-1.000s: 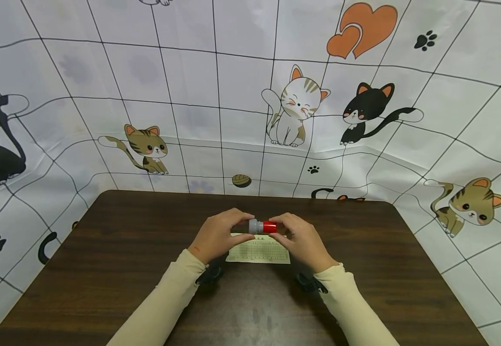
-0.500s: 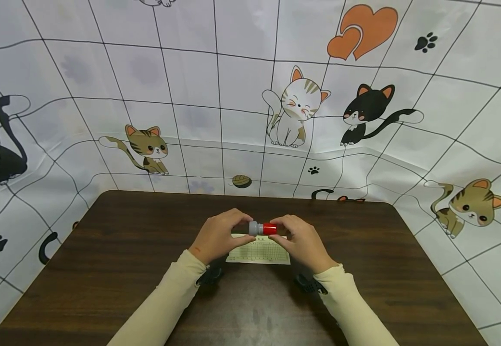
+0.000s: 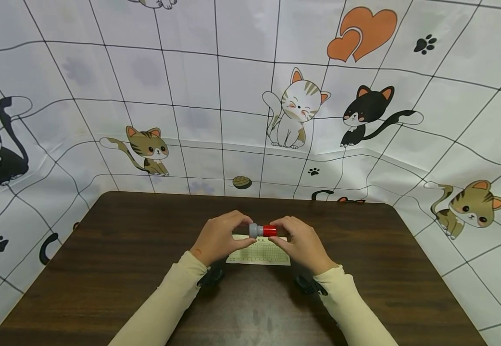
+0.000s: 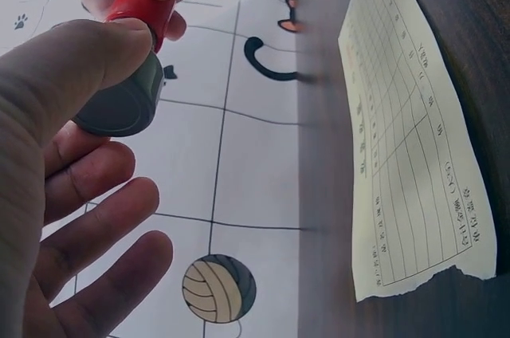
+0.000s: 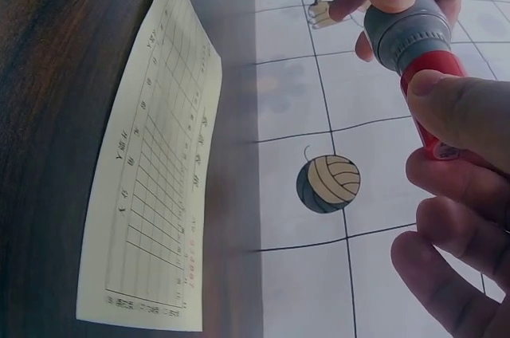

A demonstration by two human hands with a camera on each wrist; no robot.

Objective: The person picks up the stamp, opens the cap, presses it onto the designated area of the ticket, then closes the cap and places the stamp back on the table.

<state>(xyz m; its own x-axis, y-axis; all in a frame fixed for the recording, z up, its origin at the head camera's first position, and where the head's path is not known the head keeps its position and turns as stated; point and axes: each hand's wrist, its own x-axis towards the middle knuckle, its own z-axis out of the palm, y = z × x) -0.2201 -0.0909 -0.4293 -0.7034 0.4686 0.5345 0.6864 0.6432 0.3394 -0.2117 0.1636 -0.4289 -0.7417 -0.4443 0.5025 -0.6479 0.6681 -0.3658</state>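
Now the left hand pinches the light, rigid stamp by its grey cap, right hand gripping the red barrel.

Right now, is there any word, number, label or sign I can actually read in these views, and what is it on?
Paper form on the table: a printed grid with characters and a heading, too small and blurred to read in any view.
Red and grey stamp, held between left hand and right hand: no label or marking shows.
Backdrop cloth: only cat, heart and paw pictures, no text.
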